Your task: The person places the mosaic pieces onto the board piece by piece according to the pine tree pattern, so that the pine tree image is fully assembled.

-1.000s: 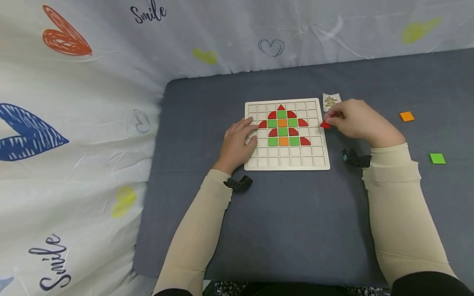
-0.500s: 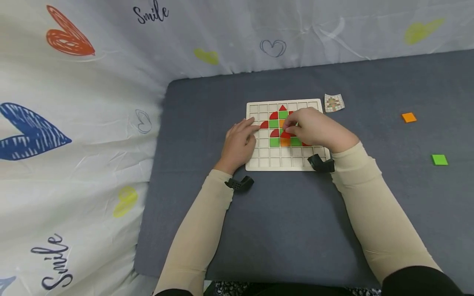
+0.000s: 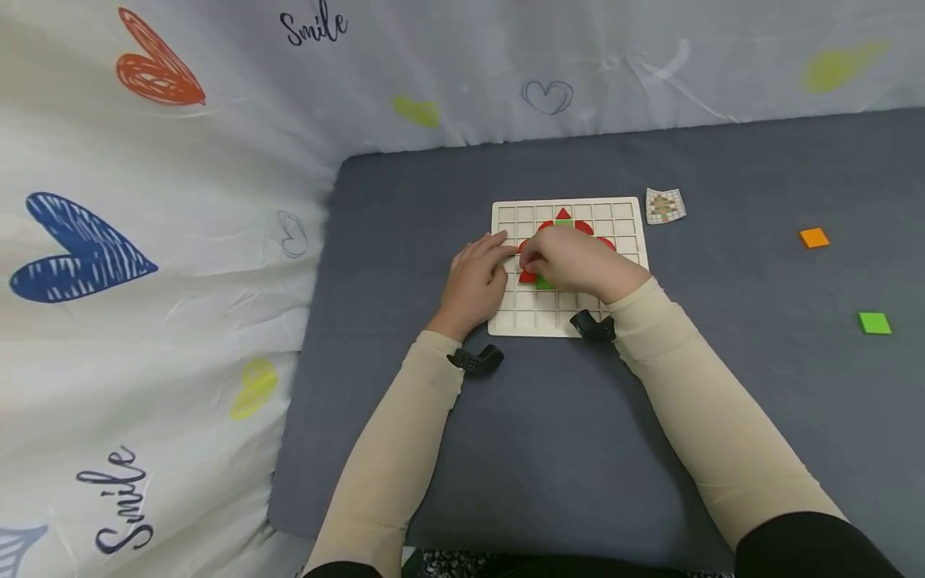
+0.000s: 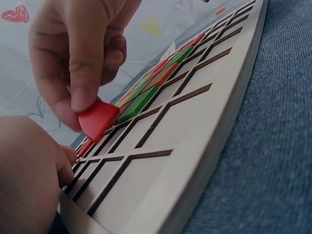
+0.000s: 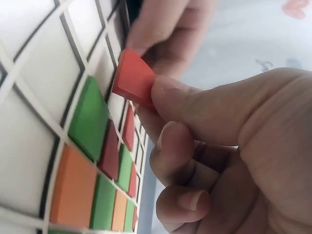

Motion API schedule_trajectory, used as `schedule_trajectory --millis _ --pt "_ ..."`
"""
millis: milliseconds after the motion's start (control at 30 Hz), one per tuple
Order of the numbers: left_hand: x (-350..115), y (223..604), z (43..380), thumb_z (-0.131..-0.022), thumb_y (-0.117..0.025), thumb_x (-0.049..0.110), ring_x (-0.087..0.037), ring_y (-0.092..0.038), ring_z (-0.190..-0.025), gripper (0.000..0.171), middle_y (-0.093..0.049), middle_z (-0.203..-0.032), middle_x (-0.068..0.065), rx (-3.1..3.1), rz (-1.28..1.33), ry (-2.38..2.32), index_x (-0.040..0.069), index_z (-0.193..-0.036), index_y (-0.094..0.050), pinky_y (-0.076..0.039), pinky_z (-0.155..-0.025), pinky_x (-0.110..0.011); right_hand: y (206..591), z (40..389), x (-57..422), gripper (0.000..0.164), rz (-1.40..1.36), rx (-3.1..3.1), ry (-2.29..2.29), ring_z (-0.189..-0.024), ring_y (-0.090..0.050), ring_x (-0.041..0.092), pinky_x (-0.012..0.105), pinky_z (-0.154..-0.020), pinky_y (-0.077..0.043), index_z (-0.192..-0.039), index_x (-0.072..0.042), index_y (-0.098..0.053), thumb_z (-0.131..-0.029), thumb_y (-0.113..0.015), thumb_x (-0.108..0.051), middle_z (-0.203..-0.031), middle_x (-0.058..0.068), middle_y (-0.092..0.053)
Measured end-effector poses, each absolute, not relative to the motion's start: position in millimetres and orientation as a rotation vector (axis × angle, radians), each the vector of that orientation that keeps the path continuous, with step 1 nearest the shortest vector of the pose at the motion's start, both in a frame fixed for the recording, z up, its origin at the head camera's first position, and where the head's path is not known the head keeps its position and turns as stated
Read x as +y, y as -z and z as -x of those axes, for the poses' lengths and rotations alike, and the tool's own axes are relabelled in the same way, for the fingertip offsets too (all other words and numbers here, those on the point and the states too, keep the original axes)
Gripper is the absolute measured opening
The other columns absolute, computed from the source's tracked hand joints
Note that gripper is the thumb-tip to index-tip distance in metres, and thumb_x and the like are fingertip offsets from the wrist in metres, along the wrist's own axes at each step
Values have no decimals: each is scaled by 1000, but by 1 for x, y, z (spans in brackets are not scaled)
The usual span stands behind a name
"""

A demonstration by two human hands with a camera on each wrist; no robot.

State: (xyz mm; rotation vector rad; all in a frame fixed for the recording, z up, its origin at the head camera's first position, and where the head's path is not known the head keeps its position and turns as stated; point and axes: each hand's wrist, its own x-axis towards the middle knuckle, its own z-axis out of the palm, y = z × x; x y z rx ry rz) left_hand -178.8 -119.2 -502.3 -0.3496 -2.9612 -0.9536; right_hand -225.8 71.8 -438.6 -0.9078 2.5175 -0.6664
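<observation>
A pale gridded board point(image 3: 520, 323) lies on the table, carrying a pattern of red, green and orange tiles topped by a red triangle point(image 3: 563, 214). Over its lower left part, my right hand point(image 3: 578, 261) pinches a red quarter-round tile point(image 5: 134, 80) between thumb and finger. That tile is tilted, beside a green tile point(image 5: 89, 117) set in the grid; an orange tile point(image 5: 73, 187) sits next to the green one. My left hand point(image 3: 474, 285) rests at the board's left edge, fingers extended onto it. The right hand hides much of the pattern in the head view.
A small pattern card point(image 3: 665, 206) lies beyond the board's upper right corner. Farther right on the grey table are a loose orange square point(image 3: 814, 238) and a loose green square point(image 3: 874, 323). A printed white sheet point(image 3: 217, 265) borders the table's left and back.
My right hand has carried the red tile leftward from beside the board's right edge to the pattern's lower left. The left hand has stayed on the board; the head view has shifted slightly.
</observation>
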Motion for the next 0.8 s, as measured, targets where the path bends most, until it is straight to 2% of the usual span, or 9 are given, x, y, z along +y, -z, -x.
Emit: schedule_trajectory --millis 167,333,533,700,800 --pt "-120 503 179 -111 -43 15 -19 -32 -157 40 -45 -165 1 -2956 355 935 19 -140 -69 -16 -132 -37 442 225 63 17 959 2502 641 -86 -64 26 43 -84 -56 -101 -5 -79 -101 -62 -2 -98 9 -74" --pt "-120 501 178 -110 -44 15 -19 -32 -157 39 -45 -165 2 -2960 355 945 18 -141 -68 -16 -131 -37 444 223 63 19 942 2519 606 -95 -68 28 45 -91 -59 -105 -3 -80 -100 -62 0 -104 10 -76" --pt "-119 500 178 -110 -45 15 -19 -33 -157 39 -46 -164 2 -2955 344 942 18 -141 -68 -16 -131 -37 444 220 66 20 955 2541 600 -93 -67 28 44 -88 -59 -102 -4 -80 -99 -61 1 -101 10 -75" --pt "-118 501 179 -110 -43 16 -19 -33 -157 40 -46 -164 2 -2962 342 938 18 -141 -68 -17 -131 -37 445 219 68 20 982 2562 592 -104 -67 29 46 -95 -58 -105 -3 -82 -97 -64 1 -110 13 -73" --pt "-118 502 179 -110 -43 15 -19 -34 -156 40 -46 -164 2 -2964 340 933 18 -141 -69 -18 -131 -38 446 220 68 19 978 2564 584 -103 -68 29 46 -94 -59 -103 -4 -82 -96 -65 0 -109 12 -74"
